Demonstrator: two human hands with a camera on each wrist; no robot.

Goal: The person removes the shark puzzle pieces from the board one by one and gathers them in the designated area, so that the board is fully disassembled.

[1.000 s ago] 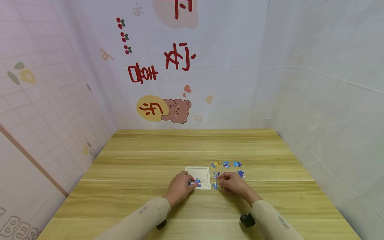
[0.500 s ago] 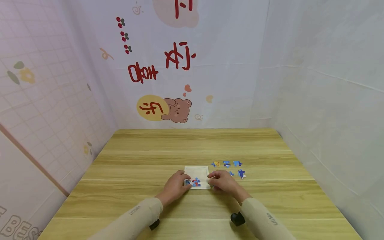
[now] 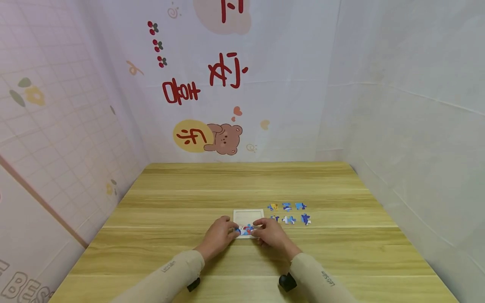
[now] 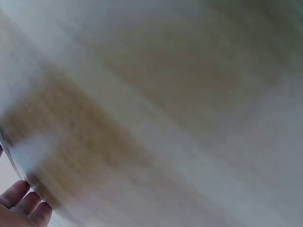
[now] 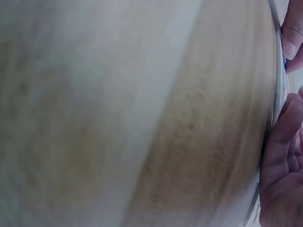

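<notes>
A white square puzzle tray (image 3: 248,211) lies on the table in the head view. Joined blue, white and red puzzle pieces (image 3: 245,229) fill part of its near side. My left hand (image 3: 219,232) rests at the tray's left edge, thumb and forefinger spread on the rim and pieces. At the lower right corner, my right hand (image 3: 273,232) has forefinger and thumb drawn together at a puzzle piece, mostly hidden by the fingers. The left wrist view catches several fingertips (image 4: 29,201) by the tray's edge. In the right wrist view, curled right fingers (image 5: 289,118) are beside the tray.
Right of the tray, loose pieces lie in two rows, among them a yellow and blue piece (image 3: 273,207), a light blue piece (image 3: 289,219) and a dark blue piece (image 3: 305,219). The wooden table (image 3: 182,189) meets fabric walls at the back and sides.
My right hand has taken a piece from the near end of the loose ones and moved left onto the tray's lower right corner. My left hand has shifted slightly left, uncovering joined pieces.
</notes>
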